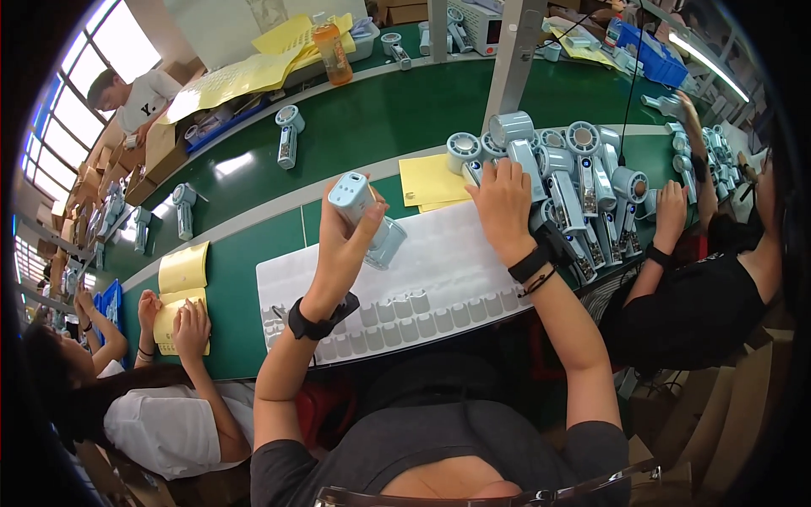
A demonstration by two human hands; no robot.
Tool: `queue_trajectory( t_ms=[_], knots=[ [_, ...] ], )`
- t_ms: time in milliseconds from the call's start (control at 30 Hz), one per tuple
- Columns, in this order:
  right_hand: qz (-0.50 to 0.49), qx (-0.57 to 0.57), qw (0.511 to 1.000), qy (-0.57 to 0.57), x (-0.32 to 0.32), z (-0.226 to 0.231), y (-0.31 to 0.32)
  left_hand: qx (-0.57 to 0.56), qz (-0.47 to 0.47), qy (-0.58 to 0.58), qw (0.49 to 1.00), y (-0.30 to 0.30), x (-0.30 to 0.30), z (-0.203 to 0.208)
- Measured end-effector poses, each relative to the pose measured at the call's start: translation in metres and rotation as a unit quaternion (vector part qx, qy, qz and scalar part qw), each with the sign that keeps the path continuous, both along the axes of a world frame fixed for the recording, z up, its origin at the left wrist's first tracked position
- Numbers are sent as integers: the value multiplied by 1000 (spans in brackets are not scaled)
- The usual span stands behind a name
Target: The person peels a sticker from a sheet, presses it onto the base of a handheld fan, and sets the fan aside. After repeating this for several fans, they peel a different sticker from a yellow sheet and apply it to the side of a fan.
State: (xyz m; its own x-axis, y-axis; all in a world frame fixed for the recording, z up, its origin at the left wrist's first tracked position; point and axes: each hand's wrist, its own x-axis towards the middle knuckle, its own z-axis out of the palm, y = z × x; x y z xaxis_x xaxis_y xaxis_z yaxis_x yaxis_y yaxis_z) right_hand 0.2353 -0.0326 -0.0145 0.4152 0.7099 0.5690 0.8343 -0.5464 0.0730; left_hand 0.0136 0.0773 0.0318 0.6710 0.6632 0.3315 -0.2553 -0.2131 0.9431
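Note:
My left hand (342, 245) is closed around a pale blue handheld fan (351, 193), its handle end tilted up toward me and its head lower down. My right hand (505, 207) reaches to the left edge of a pile of similar fans (583, 182). Its fingers bend over the handle of one fan (463, 147), partly hiding it. Below both hands lies a white label sheet (291, 275) with rows of grey rounded stickers (408, 328) along its near side.
A yellow paper pad (427, 181) lies behind the sheet. Single fans (288, 137) stand on the green conveyor (372, 114) beyond a metal post (511, 63). Co-workers sit close on both sides; the left one's hands (193, 328) rest on yellow sheets (183, 266).

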Motion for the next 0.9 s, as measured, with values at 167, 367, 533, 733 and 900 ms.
queue_trajectory(
  t_ms=[167, 367, 533, 733, 900],
  knots=[
    [181, 222, 928, 240, -5, 0, -75, -29, -41, -30, 998, -2, -2, 0],
    [102, 151, 959, 216, -31, -23, -136, -4, -94, 14, 995, -18, 12, 0],
    [90, 142, 954, 246, -34, -30, -138, 24, -96, 10, 995, -31, 25, -13],
    [82, 152, 961, 217, -36, -38, -132, 68, -64, 5, 996, -47, 28, -20],
    [76, 184, 964, 177, -45, -46, -135, 101, -22, 1, 995, -52, 30, -25]
  ],
)
